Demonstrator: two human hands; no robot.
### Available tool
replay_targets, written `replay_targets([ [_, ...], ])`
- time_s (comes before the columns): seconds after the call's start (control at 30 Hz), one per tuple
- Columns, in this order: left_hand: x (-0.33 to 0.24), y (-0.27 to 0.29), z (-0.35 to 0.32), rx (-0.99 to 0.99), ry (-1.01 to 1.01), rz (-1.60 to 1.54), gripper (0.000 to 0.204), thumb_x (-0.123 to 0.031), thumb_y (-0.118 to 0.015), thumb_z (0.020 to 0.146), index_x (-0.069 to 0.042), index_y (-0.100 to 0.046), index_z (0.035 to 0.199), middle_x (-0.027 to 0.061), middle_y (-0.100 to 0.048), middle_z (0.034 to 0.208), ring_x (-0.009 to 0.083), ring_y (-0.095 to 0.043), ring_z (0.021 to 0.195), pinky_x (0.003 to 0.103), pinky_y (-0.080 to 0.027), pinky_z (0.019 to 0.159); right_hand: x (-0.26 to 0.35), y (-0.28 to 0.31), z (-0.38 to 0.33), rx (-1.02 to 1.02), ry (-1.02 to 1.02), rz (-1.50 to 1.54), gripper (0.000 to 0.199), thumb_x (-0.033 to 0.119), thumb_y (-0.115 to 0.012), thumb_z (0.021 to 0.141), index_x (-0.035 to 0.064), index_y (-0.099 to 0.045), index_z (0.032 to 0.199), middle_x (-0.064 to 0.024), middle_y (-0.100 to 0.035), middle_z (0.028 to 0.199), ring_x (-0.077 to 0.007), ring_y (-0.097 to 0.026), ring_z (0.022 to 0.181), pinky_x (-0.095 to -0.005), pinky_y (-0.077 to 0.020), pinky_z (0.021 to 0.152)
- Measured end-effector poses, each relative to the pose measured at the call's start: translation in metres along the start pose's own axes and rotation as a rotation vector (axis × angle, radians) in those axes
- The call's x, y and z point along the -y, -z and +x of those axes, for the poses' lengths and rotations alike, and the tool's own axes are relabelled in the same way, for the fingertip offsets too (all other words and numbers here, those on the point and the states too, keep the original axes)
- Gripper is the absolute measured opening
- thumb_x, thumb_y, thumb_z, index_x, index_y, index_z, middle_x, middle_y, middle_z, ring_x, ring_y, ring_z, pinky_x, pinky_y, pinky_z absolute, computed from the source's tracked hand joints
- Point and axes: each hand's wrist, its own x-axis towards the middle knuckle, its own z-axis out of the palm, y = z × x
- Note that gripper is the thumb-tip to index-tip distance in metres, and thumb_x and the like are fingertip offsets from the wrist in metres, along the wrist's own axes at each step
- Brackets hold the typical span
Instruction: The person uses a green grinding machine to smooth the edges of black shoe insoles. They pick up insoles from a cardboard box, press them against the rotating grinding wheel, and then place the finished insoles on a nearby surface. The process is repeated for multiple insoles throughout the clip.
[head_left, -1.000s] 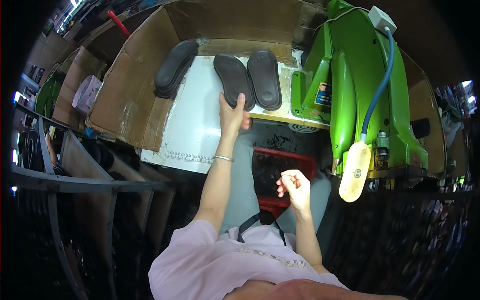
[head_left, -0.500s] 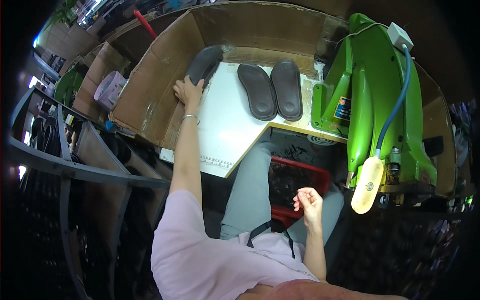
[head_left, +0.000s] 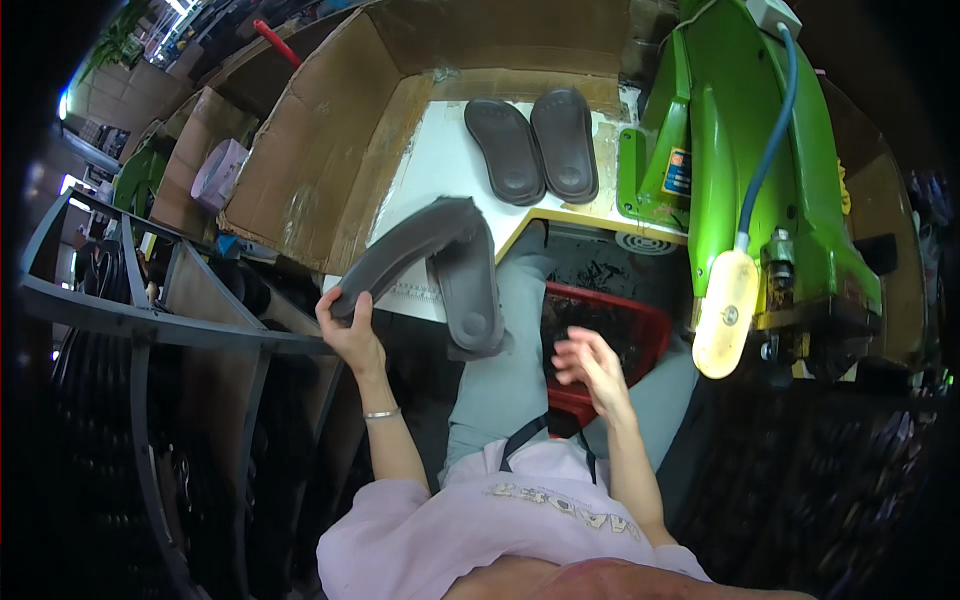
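Note:
My left hand (head_left: 353, 335) grips one end of a pair of dark grey-brown shoe soles (head_left: 468, 290), thumb and fingers around it. The two soles meet at their far ends, so the second slants down toward my lap, over the front edge of the white tabletop (head_left: 408, 215). Another pair of matching soles (head_left: 502, 150) lies side by side farther back on that tabletop. Over my lap is my right hand (head_left: 592, 372), apart from the soles, its fingers loosely spread with nothing in them.
Tall cardboard walls (head_left: 310, 150) enclose the tabletop's left and back. A green machine (head_left: 790, 210) stands at the right, with a yellowish lamp (head_left: 727, 315) hanging in front. Below the table is a red bin (head_left: 640, 320). A grey metal rack (head_left: 150, 335) flanks my left.
My left hand has drawn the soles from the cardboard's left side toward me, and one now swings out at an angle. My right hand has risen slightly and its fingers have spread.

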Motion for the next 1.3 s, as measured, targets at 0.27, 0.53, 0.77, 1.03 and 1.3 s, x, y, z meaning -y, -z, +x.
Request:
replay_targets([
  [0.27,0.017,-0.026,0.023,0.011,0.104,-0.193,0.032,0.002,-0.071,0.079,-0.002,-0.051,0.104,0.0067,-0.056,0.100,0.0135,-0.058,0.084,0.026,-0.051,0.074,-0.024,-0.096,0.090,0.117,-0.233,-0.169,0.093,0.051,-0.073,0.076,-0.0011,-0.031,0.140,-0.0192,-0.055,0.121,-0.0235,-0.053,0.111,-0.0382,-0.0489,0.083],
  [0.53,0.043,-0.024,0.038,-0.067,-0.471,0.579,0.036,-0.009,-0.082,0.069,-0.006,-0.049,0.084,0.0101,-0.047,0.106,0.0221,-0.048,0.103,0.037,-0.041,0.089,-0.009,-0.084,0.041,0.265,-0.145,-0.171,0.034,0.014,-0.062,0.089,-0.0002,-0.052,0.118,-0.0061,-0.063,0.096,-0.0097,-0.058,0.069,-0.0217,-0.0429,0.041],
  [0.77,0.032,-0.035,0.056,0.095,-0.212,0.971,0.047,-0.014,-0.081,0.068,-0.003,-0.056,0.106,0.0173,-0.040,0.118,0.0338,-0.038,0.111,0.045,-0.032,0.099,-0.010,0.018,-0.058,0.158,-0.075,-0.325,0.036,0.009,-0.069,0.083,-0.0011,-0.056,0.115,-0.0025,-0.062,0.103,-0.0099,-0.056,0.093,-0.0253,-0.0460,0.082],
  [1.03,-0.062,-0.141,-0.173,1.563,-0.204,0.157,0.068,-0.016,-0.079,0.070,-0.003,-0.050,0.130,0.0158,-0.051,0.132,0.0318,-0.039,0.133,0.043,-0.031,0.110,0.095,0.044,-0.122,-0.142,0.229,-1.193,0.023,0.011,-0.071,0.070,-0.0010,-0.061,0.088,-0.0198,-0.064,0.082,-0.0366,-0.062,0.074,-0.0384,-0.0477,0.063],
  [1.3,-0.051,-0.187,-0.214,1.405,0.101,0.029,0.025,-0.010,-0.078,0.073,0.002,-0.064,0.091,0.0107,-0.066,0.080,0.0186,-0.063,0.071,0.028,-0.050,0.066,0.074,0.072,-0.130,-0.610,0.667,-0.428,0.068,0.011,-0.085,0.067,0.0004,-0.043,0.119,-0.0073,-0.059,0.101,-0.0158,-0.058,0.093,-0.0299,-0.0477,0.084],
])
